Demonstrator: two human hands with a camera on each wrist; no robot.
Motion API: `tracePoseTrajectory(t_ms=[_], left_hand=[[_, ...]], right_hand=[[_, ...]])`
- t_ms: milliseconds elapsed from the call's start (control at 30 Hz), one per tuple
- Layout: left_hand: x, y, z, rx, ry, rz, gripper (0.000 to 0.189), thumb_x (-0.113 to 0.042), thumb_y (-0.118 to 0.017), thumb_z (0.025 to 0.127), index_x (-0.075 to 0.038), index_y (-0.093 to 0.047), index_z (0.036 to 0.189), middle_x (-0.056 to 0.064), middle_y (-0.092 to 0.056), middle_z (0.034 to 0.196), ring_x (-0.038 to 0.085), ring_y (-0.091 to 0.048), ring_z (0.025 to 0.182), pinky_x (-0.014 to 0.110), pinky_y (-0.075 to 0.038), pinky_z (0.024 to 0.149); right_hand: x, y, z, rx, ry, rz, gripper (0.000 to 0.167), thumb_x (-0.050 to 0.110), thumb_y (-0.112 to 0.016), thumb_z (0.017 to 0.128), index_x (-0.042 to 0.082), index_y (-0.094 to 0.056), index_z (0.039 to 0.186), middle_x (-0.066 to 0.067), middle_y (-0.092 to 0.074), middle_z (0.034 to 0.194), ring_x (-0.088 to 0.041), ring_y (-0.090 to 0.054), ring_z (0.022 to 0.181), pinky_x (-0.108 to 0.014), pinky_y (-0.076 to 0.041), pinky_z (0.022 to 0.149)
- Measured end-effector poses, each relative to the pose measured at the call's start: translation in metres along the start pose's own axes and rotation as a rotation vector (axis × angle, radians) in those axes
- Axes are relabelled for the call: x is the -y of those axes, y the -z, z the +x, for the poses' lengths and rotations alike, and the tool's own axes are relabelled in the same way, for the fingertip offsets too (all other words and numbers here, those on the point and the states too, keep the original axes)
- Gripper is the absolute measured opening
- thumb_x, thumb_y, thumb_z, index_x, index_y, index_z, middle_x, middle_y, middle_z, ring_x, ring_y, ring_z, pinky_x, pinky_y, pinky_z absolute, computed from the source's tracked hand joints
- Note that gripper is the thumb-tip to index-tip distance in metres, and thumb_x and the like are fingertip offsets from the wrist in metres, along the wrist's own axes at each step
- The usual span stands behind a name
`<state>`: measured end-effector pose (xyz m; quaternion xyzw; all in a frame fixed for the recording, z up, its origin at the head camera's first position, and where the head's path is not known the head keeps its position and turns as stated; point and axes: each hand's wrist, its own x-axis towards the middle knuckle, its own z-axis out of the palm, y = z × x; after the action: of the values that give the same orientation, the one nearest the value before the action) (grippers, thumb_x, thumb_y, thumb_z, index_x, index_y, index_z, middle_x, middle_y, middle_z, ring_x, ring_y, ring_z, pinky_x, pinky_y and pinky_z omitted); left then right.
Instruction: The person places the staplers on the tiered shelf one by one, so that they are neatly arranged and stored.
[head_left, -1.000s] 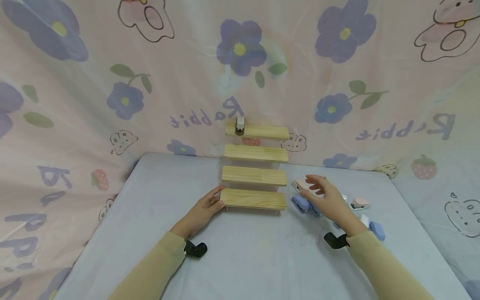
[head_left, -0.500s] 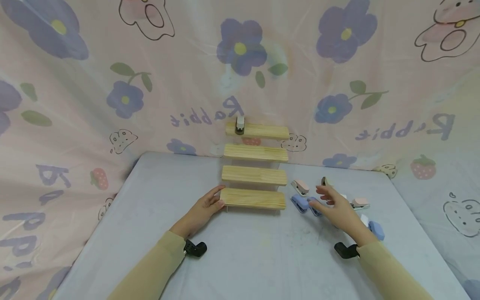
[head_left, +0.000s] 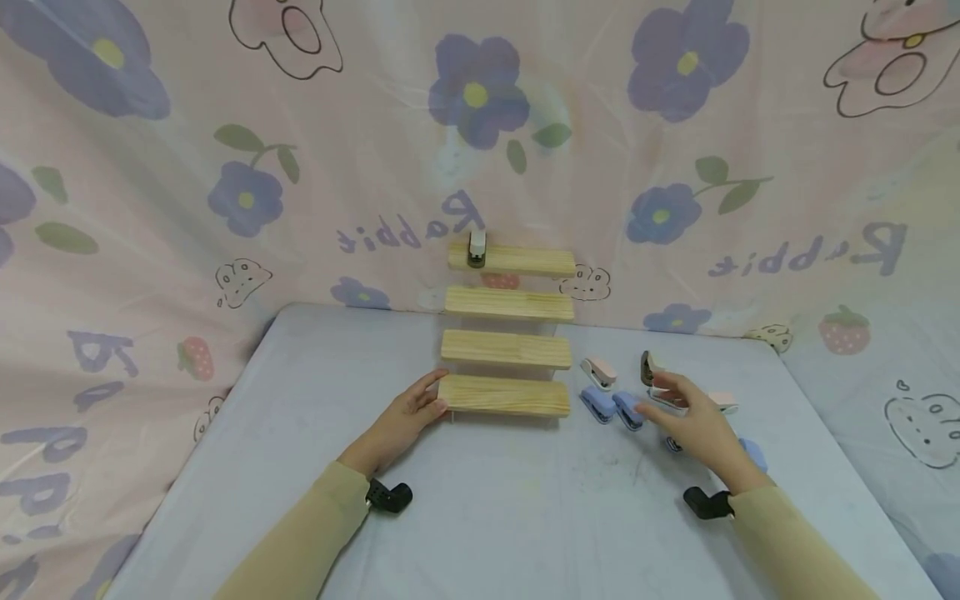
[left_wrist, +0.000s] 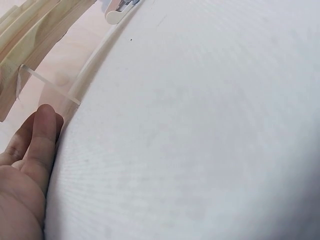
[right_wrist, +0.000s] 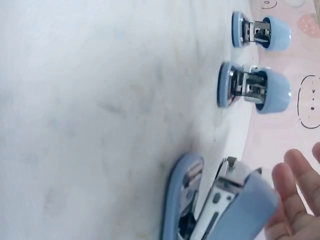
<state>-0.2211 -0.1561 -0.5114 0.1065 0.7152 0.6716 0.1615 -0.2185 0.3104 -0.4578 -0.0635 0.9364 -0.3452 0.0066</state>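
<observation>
Beside stepped shelf [head_left: 504,395], staplers [head_left: 628,410] under right hand [head_left: 693,425]

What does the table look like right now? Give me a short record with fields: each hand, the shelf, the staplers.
left hand: left hand rests against the left end of the bottom step, fingers relaxed, holding nothing
right hand: right hand hovers over the staplers on the table, fingers spread, gripping nothing
shelf: wooden step shelf with four steps, at the back of the table
on shelf: one white stapler at the left end of the top step
staplers on table: blue stapler, pink stapler and others right of the shelf
</observation>
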Motion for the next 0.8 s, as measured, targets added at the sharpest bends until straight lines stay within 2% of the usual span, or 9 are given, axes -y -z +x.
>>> tracePoseTrajectory(t_ms=[133,333,500,667,800], left_hand=[[0.000,0.000,0.000,-0.006,0.005,-0.005,0.065,-0.035,-0.060,0.096,-0.033,-0.028,0.152,0.009,-0.052,0.138,0.022,-0.056,0.119,0.042,-0.034,0.107],[0.002,0.000,0.000,-0.010,0.006,-0.005,0.063,-0.035,-0.059,0.096,-0.035,-0.029,0.151,0.009,-0.051,0.139,0.022,-0.056,0.119,0.043,-0.034,0.107],[0.002,0.000,0.000,-0.010,-0.010,0.001,0.064,-0.037,-0.059,0.096,-0.035,-0.028,0.152,0.011,-0.050,0.140,0.023,-0.056,0.119,0.044,-0.033,0.107],[0.003,0.000,0.001,-0.012,0.001,-0.013,0.062,-0.037,-0.060,0.095,-0.037,-0.031,0.150,0.009,-0.050,0.140,0.022,-0.056,0.119,0.043,-0.032,0.108],[0.002,0.000,0.001,-0.008,0.005,-0.019,0.062,-0.037,-0.061,0.095,-0.038,-0.031,0.149,0.008,-0.050,0.140,0.021,-0.056,0.119,0.043,-0.032,0.108]], right_hand=[[-0.001,0.003,0.001,-0.043,-0.009,-0.018,0.082,0.054,-0.067,0.087,0.011,-0.035,0.149,-0.019,-0.042,0.143,-0.045,-0.038,0.126,-0.065,-0.036,0.092],[-0.004,0.009,0.005,-0.074,-0.012,-0.041,0.088,0.053,-0.068,0.086,0.009,-0.029,0.152,-0.025,-0.034,0.148,-0.050,-0.026,0.134,-0.071,-0.026,0.096],[-0.010,0.011,0.009,-0.060,-0.046,-0.055,0.093,0.055,-0.067,0.085,0.007,-0.025,0.153,-0.027,-0.029,0.150,-0.051,-0.022,0.136,-0.071,-0.024,0.097],[-0.016,0.011,0.011,-0.021,-0.088,-0.056,0.098,0.058,-0.066,0.085,0.007,-0.019,0.154,-0.028,-0.024,0.152,-0.051,-0.021,0.136,-0.070,-0.024,0.098],[-0.018,0.010,0.012,0.003,-0.091,-0.073,0.098,0.058,-0.066,0.085,0.005,-0.020,0.153,-0.029,-0.024,0.152,-0.052,-0.022,0.135,-0.069,-0.025,0.099]])
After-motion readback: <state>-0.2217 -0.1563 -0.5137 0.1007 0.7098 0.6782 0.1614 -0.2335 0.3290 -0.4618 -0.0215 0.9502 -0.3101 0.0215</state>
